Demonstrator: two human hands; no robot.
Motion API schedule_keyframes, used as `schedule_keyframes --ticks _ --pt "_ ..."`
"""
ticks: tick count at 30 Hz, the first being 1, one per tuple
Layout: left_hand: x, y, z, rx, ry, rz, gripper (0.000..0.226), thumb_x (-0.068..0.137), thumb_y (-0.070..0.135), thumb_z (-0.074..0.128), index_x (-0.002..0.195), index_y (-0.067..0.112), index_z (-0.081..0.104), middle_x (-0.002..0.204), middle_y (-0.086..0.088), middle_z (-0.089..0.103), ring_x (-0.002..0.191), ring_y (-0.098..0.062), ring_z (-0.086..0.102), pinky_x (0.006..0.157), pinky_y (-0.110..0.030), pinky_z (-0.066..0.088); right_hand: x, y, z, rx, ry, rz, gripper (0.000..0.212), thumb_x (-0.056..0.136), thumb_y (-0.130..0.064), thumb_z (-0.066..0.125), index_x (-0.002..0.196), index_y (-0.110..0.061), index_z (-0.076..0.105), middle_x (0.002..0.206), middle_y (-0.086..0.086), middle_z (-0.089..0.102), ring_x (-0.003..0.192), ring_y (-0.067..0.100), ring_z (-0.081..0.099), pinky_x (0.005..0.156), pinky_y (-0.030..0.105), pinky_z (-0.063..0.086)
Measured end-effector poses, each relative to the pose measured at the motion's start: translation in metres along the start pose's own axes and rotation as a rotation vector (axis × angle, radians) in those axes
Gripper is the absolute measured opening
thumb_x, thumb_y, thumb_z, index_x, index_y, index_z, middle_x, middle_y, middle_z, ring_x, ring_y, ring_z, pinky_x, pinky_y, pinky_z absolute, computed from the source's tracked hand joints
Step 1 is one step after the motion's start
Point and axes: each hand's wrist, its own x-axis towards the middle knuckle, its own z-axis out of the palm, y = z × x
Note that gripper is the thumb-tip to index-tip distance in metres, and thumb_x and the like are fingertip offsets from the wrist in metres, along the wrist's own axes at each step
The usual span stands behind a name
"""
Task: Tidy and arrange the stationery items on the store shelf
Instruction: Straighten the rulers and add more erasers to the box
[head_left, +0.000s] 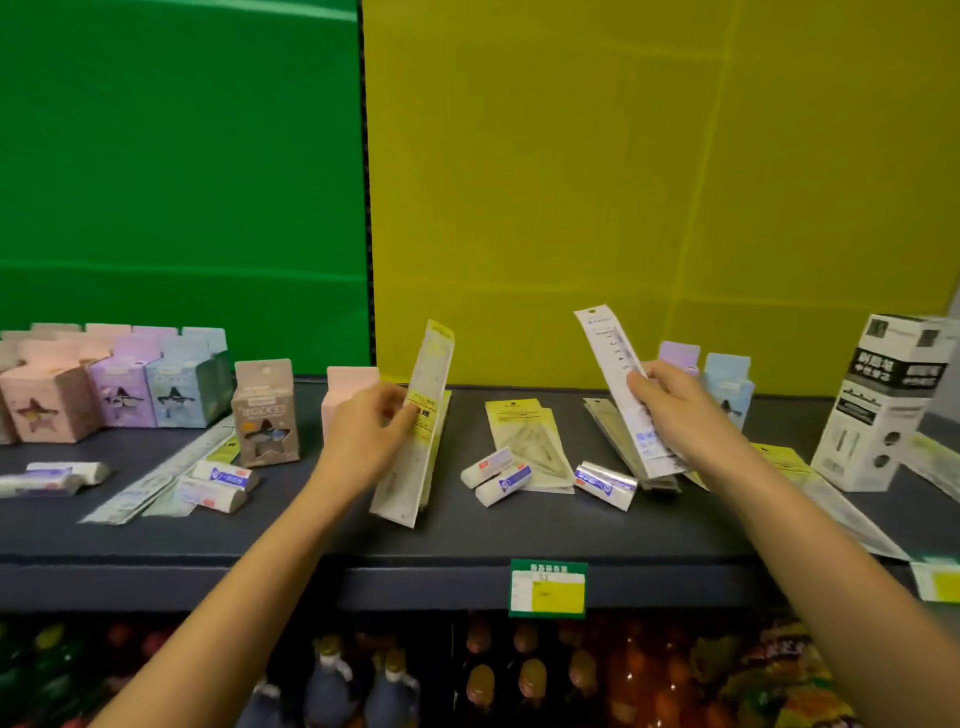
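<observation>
Left hand (363, 431) fingers pinch a yellow-labelled ruler pack (415, 426), propped upright on the dark shelf (311, 535). Right hand (670, 400) fingers grip a white ruler pack (618, 384), tilted, over a stack of packs (618, 447). Erasers (498, 475) lie between.

A person is standing at a dark grey shelf (291, 535) backed by a green panel (176, 182) and a yellow panel (649, 182). The left hand (366, 436) is gripping a yellow-labelled ruler pack (415, 431), which is standing tilted with its lower end on the shelf near the front edge. The right hand (670, 400) is holding a white-labelled ruler pack (618, 384) raised above a fanned stack of similar packs (623, 452). Between the hands, three wrapped erasers (501, 475) are lying beside a flat set-square pack (524, 436). Pastel boxes (111, 389) are crowding the back left corner, and a white carton (883, 405) is standing at the right end. A price tag (548, 590) is hanging on the front edge.
</observation>
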Motion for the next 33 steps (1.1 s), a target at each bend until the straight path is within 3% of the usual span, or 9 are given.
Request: schedule_keyframes --ticks 3,7,11,15,17,19,22,27,33 --pt "-0.001 -0.002 0.010 0.062 0.032 -0.041 0.028 0.092 0.017 0.049 0.115 0.002 0.057 0.117 -0.017 0.062 0.096 -0.018 0.054 0.082 -0.029 0.043 0.018 0.015 -0.007 0.007 -0.033 0.023 0.025 0.098 -0.030 0.036 0.109 -0.015 0.053 0.082 0.010 0.058 0.071 0.022 0.054 0.060 0.030 0.038" --pt "0.003 -0.002 0.020 0.157 0.027 -0.114 0.029 0.092 0.016 0.050 0.115 0.000 0.056 0.117 -0.019 0.062 0.103 -0.029 0.058 0.090 -0.040 0.048 0.038 0.030 -0.012 -0.015 -0.057 0.060 0.032 0.099 -0.029 0.034 0.112 -0.008 0.053 0.070 0.003 0.051 0.059 0.016 0.047 0.053 0.028 0.033" --pt "0.010 -0.002 0.028 0.270 -0.010 -0.146 0.030 0.093 0.018 0.049 0.117 0.002 0.055 0.119 -0.018 0.061 0.106 -0.029 0.058 0.090 -0.039 0.048 0.054 0.045 -0.012 -0.085 -0.087 0.107 0.035 0.099 -0.027 0.032 0.117 -0.005 0.052 0.070 0.003 0.051 0.059 0.016 0.045 0.050 0.026 0.032" --pt "0.014 -0.007 0.034 0.401 -0.039 -0.160 0.028 0.094 0.022 0.046 0.115 0.005 0.055 0.115 -0.016 0.063 0.101 -0.029 0.059 0.085 -0.039 0.047 0.065 0.057 -0.013 -0.151 -0.085 0.138 0.035 0.098 -0.020 0.030 0.108 0.002 0.055 0.067 0.005 0.048 0.058 0.017 0.042 0.050 0.026 0.027" --pt "0.015 -0.010 0.036 0.489 -0.055 -0.164 0.028 0.095 0.025 0.044 0.114 0.008 0.055 0.115 -0.014 0.063 0.100 -0.029 0.059 0.084 -0.041 0.048 0.067 0.061 -0.010 -0.232 -0.127 0.134 0.034 0.097 -0.020 0.031 0.110 0.002 0.055 0.075 0.010 0.054 0.065 0.023 0.048 0.052 0.027 0.030" --pt "0.016 -0.011 0.039 0.591 -0.077 -0.154 0.028 0.096 0.027 0.041 0.113 0.010 0.055 0.114 -0.013 0.063 0.100 -0.028 0.059 0.082 -0.041 0.048 0.068 0.064 -0.004 -0.295 -0.159 0.135 0.033 0.097 -0.019 0.034 0.115 0.000 0.053 0.098 0.020 0.062 0.084 0.030 0.057 0.063 0.029 0.037" --pt "0.019 -0.010 0.041 0.731 -0.094 -0.114 0.026 0.097 0.025 0.038 0.110 0.010 0.054 0.113 -0.013 0.063 0.100 -0.029 0.059 0.079 -0.041 0.048 0.067 0.069 0.005 -0.403 -0.170 0.133 0.035 0.097 -0.020 0.035 0.123 -0.001 0.048 0.118 0.023 0.059 0.104 0.036 0.057 0.076 0.035 0.041" --pt "0.024 -0.008 0.046 0.848 -0.092 -0.075 0.021 0.097 0.019 0.038 0.109 0.009 0.052 0.112 -0.013 0.062 0.100 -0.030 0.060 0.072 -0.037 0.043 0.065 0.078 0.014 -0.545 -0.160 0.157 0.036 0.096 -0.020 0.036 0.127 -0.002 0.043 0.130 0.024 0.052 0.117 0.039 0.050 0.093 0.041 0.042" --pt "0.023 -0.003 0.046 0.985 -0.094 -0.031 0.018 0.095 0.016 0.043 0.108 0.007 0.051 0.112 -0.013 0.061 0.099 -0.029 0.060 0.065 -0.032 0.038 0.057 0.072 0.016 -0.664 -0.128 0.147 0.035 0.094 -0.017 0.039 0.124 0.001 0.042 0.129 0.027 0.050 0.118 0.042 0.048 0.090 0.041 0.043"
